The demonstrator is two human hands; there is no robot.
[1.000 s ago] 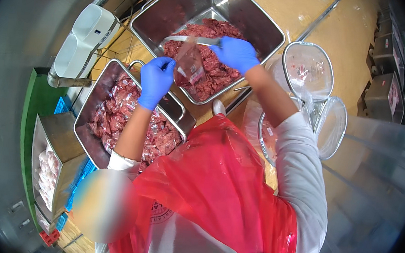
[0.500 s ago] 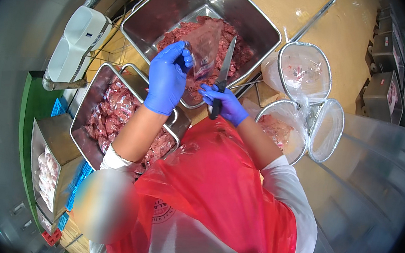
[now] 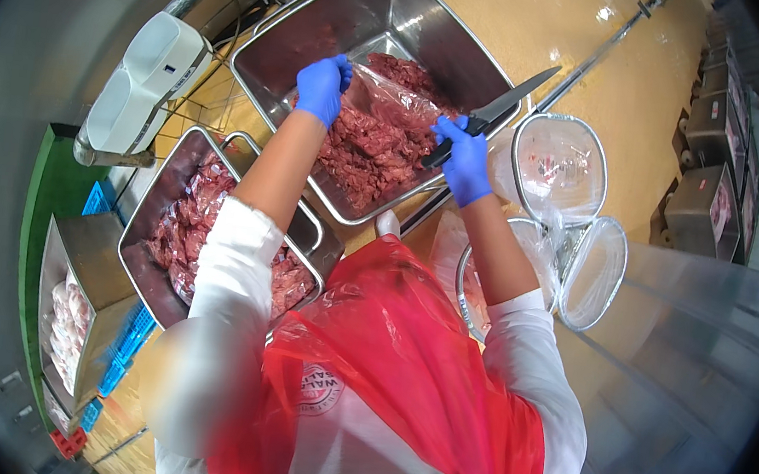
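Note:
My left hand (image 3: pixel 319 87), in a blue glove, grips one end of a clear plastic bag (image 3: pixel 393 92) stretched over chopped red meat (image 3: pixel 359 170) in a deep steel bin (image 3: pixel 270 87). My right hand (image 3: pixel 469 163), also gloved, is closed on a black-handled knife (image 3: pixel 515 94), its blade angled up to the right over the bin's rim. The bag's right end reaches my right fingers; whether they pinch it too I cannot tell. Nearer me on the left, a second steel bin (image 3: pixel 141 263) holds bagged meat (image 3: pixel 181 235).
Two white holders (image 3: pixel 137 77) hang on a pipe at left, above a steel tub (image 3: pixel 99 268) of paler meat. At right stand hoops with clear liner bags (image 3: pixel 559 159), one with pale pieces inside, beside a metal rail (image 3: pixel 583 64). Steel carts (image 3: pixel 701 215) line the far right.
Both hands have risen over the big bin since half a second ago, my right also moving right. The bag went from hanging upright to stretched sideways, and the blade swung toward the upper right.

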